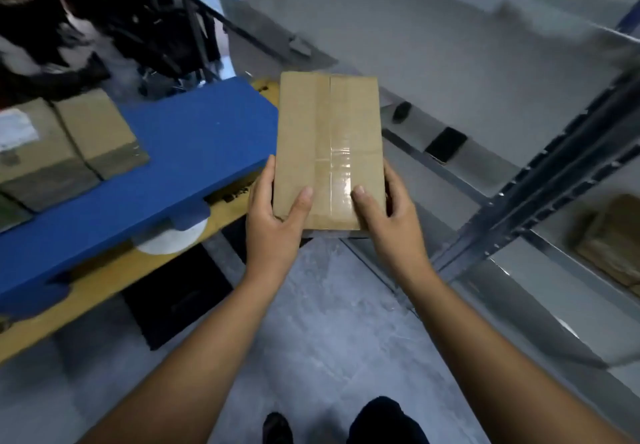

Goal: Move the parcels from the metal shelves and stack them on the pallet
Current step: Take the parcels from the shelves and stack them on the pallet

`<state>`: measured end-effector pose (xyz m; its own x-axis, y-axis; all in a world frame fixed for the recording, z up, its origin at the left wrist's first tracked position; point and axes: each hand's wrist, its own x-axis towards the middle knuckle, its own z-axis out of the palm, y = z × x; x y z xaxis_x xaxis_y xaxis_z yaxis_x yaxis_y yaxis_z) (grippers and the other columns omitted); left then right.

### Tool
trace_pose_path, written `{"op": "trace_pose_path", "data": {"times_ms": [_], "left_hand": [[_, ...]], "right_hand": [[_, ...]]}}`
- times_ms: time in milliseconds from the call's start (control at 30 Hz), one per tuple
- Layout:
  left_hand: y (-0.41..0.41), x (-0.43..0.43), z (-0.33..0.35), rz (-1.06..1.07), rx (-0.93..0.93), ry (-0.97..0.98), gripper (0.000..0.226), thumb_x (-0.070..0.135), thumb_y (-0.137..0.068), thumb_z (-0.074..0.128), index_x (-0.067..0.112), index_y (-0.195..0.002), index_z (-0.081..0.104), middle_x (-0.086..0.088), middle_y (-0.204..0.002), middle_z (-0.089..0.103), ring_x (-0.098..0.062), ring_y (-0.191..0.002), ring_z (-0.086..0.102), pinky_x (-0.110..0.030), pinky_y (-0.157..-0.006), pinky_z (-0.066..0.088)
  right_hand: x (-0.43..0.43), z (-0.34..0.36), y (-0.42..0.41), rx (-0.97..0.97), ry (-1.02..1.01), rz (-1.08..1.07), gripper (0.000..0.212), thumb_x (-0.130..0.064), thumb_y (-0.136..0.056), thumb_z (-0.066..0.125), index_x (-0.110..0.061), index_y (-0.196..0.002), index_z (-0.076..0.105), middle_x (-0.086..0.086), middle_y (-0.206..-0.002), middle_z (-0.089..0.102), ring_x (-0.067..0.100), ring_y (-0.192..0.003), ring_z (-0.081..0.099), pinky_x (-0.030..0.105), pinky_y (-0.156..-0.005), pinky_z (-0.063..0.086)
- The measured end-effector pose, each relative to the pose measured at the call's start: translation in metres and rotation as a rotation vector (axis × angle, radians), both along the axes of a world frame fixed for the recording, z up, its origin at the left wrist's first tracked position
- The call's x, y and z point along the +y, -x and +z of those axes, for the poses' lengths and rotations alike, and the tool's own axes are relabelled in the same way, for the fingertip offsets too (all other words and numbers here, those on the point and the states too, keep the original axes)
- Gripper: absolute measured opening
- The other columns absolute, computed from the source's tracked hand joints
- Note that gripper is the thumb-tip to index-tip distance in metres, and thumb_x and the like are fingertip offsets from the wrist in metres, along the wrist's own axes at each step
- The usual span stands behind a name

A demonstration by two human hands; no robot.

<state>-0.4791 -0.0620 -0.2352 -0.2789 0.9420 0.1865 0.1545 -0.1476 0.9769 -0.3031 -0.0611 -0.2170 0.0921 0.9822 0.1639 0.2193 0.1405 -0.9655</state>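
A flat brown cardboard parcel (pixel 325 132) with clear tape down its middle is held in the air in front of me. My left hand (pixel 277 215) grips its near left corner, thumb on top. My right hand (pixel 388 215) grips its near right corner, thumb on top as well. The blue pallet (pixel 194 153) lies to the left, with two brown parcels (pixel 65 146) stacked side by side on its far left part. The metal shelves (pixel 540 180) stand to the right, and another brown parcel (pixel 613 239) lies on a lower shelf there.
Grey floor (pixel 322 322) stretches below my arms, with my dark shoes at the bottom edge. A yellow base and a black block (pixel 173 291) sit under the pallet. Dark clutter fills the far left. Two small black items (pixel 445 144) lie on a shelf.
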Motion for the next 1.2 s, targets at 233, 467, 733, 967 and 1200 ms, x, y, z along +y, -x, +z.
{"op": "trace_pose_path", "data": {"times_ms": [233,467,733,967,1200], "left_hand": [[0.115,0.054,-0.033,0.260,-0.033,0.128,0.087,0.067,-0.084,0.067,0.038,-0.159,0.035,0.014,-0.154,0.048,-0.003,-0.140,0.048,-0.042,-0.115,0.046],[0.195,0.158,-0.070,0.401,-0.022,0.265,0.088,0.062,-0.088,0.069,0.033,-0.162,0.030,0.012,-0.157,0.047,-0.007,-0.140,0.049,-0.043,-0.113,0.048],[0.238,0.287,-0.101,0.494,0.014,0.445,0.081,0.046,-0.100,0.064,0.025,-0.165,0.021,0.005,-0.164,0.037,-0.012,-0.147,0.040,-0.039,-0.121,0.037],[0.265,0.334,-0.095,0.485,0.207,0.524,0.079,0.041,-0.105,0.056,0.016,-0.166,0.012,-0.002,-0.170,0.021,-0.005,-0.149,0.025,-0.019,-0.118,0.022],[0.301,0.320,-0.061,0.550,0.341,0.442,0.071,0.046,-0.102,0.056,0.018,-0.161,0.028,0.012,-0.155,0.035,0.005,-0.136,0.034,0.001,-0.103,0.023]], "right_hand": [[0.099,-0.019,0.123,-0.018,0.082,0.251,0.050,-0.034,-0.104,0.064,-0.030,-0.152,0.051,-0.018,-0.140,0.064,0.001,-0.128,0.060,0.038,-0.110,0.051],[0.241,-0.071,0.209,-0.049,0.185,0.456,0.048,-0.038,-0.103,0.063,-0.036,-0.150,0.051,-0.022,-0.136,0.065,0.000,-0.125,0.062,0.040,-0.108,0.053],[0.394,-0.121,0.268,-0.099,0.319,0.580,0.058,-0.047,-0.100,0.064,-0.037,-0.154,0.046,-0.019,-0.144,0.060,-0.001,-0.128,0.059,0.033,-0.107,0.052],[0.452,-0.140,0.309,-0.137,0.338,0.618,0.052,-0.041,-0.103,0.062,-0.032,-0.152,0.049,-0.023,-0.136,0.063,-0.012,-0.118,0.060,0.011,-0.097,0.050],[0.452,-0.140,0.341,-0.179,0.351,0.651,0.056,-0.045,-0.102,0.062,-0.037,-0.155,0.045,-0.019,-0.141,0.062,-0.002,-0.125,0.059,0.027,-0.107,0.050]]}}
